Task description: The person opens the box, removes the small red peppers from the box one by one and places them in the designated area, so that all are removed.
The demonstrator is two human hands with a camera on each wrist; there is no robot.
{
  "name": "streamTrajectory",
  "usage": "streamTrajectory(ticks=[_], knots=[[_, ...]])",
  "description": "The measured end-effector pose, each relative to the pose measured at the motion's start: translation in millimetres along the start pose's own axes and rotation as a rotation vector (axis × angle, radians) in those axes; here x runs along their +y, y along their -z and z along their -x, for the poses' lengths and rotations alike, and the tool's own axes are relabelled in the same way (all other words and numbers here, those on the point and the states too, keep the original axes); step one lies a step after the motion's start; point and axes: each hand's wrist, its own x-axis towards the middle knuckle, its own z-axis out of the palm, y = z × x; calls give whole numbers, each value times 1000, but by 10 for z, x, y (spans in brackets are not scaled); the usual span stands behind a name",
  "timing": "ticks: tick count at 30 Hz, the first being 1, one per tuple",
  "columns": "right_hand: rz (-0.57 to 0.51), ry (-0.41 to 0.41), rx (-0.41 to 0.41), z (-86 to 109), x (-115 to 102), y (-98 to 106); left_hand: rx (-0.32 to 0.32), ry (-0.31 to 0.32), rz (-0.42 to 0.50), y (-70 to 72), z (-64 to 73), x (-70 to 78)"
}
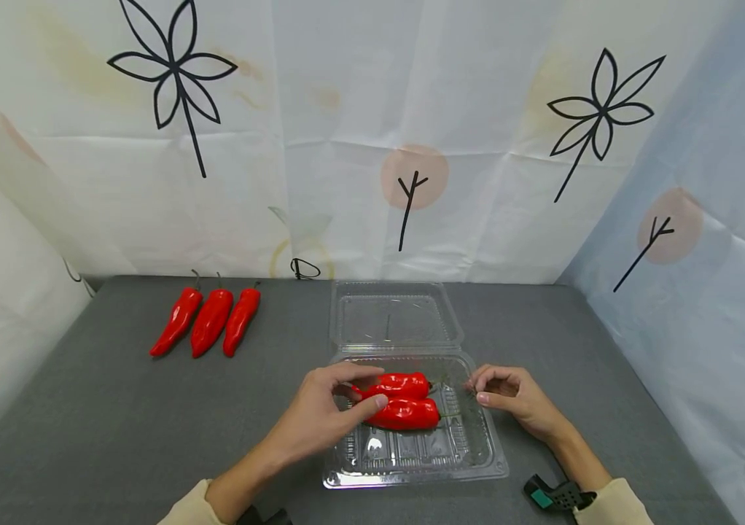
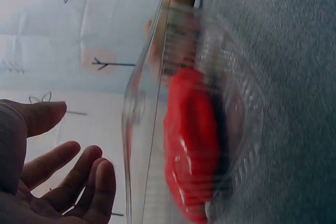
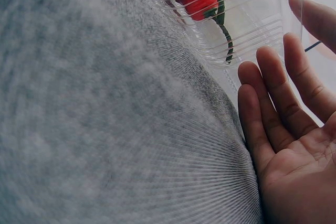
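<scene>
Two red peppers lie side by side in the base of a clear plastic clamshell box, stems toward the right. My left hand is over the box's left side, thumb and fingers spread apart near the pepper tips. In the left wrist view, nothing sits between its fingers. My right hand is beside the box's right wall, its fingertips right at the rim. The right wrist view shows these fingers loosely extended, with the green stems visible through the clear wall.
The hinged lid lies folded back behind the base. Three more red peppers rest in a row at the back left of the grey table. A white printed cloth hangs along the back and sides.
</scene>
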Motion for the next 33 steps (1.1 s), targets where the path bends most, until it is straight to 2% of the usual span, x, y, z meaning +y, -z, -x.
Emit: streamTrajectory(ticks=[7, 11, 21, 27, 33], knots=[[6, -3, 3, 8, 1, 4, -161, 75, 25, -194, -66, 69], [13, 13, -7, 2, 13, 7, -219, 88, -24, -277, -130, 47], [14, -2, 7, 3, 9, 4, -242, 93, -144, -337, -164, -25], [14, 1, 7, 7, 23, 11, -282, 84, -278, -364, -152, -12], [14, 3, 4, 7, 9, 6, -262, 107, -349, -439, -138, -6]])
